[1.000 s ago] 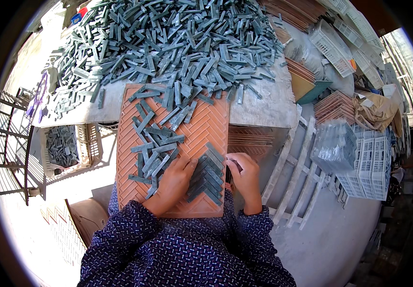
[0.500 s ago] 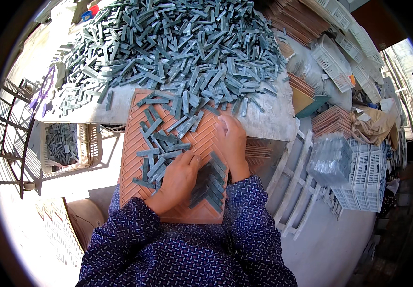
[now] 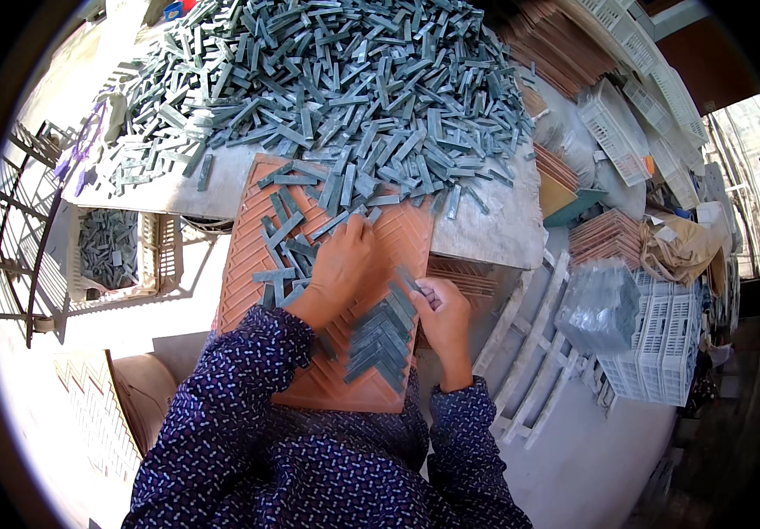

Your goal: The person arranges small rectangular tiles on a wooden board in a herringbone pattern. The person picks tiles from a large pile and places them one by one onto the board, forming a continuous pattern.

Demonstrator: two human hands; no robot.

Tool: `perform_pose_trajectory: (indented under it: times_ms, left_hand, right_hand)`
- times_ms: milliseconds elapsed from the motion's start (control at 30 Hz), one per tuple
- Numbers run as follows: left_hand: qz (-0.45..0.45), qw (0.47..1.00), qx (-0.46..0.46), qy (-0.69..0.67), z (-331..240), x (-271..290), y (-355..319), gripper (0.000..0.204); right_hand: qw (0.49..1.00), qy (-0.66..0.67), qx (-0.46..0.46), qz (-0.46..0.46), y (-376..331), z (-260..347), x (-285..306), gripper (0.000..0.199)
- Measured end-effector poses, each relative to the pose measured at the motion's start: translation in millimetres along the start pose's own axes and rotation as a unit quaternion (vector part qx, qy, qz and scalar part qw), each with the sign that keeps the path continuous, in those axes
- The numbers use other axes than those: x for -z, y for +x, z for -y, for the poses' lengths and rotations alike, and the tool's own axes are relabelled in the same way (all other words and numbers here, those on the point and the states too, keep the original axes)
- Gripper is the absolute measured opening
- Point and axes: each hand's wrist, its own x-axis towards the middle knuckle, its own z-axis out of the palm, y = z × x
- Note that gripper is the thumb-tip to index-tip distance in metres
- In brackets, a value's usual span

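Resting flat on the orange grooved tray (image 3: 327, 264), the left hand (image 3: 340, 264) is spreading its fingers open over loose grey-green tile strips (image 3: 283, 242) scattered across the tray's middle. The right hand (image 3: 441, 313) is sitting at the tray's right edge, its fingers pinching one tile strip (image 3: 411, 280) just above the laid zigzag rows (image 3: 381, 339) near the tray's lower right. A big tile heap (image 3: 327, 79) is lying on the counter (image 3: 494, 234) beyond the tray's far end.

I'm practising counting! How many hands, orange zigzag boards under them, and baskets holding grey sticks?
Hands: 2, left hand and right hand pinching a grey strip
Orange herringbone board under them: 1
White crate holding grey strips: 1
Total: 4
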Motion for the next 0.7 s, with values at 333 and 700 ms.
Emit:
perform_pose_trajectory:
  times_ms: [333,700]
  left_hand:
    - [0.062,0.997,0.049,-0.009,-6.2,14.1,14.3,0.026]
    - [0.031,0.975,0.052,-0.213,-20.3,46.6,-26.0,0.026]
  right_hand:
    - [1.0,0.004,0.015,-0.027,-14.9,-2.5,-2.3,0.025]
    - [1.0,-0.029,-0.001,0.007,0.2,-5.6,-6.8,0.026]
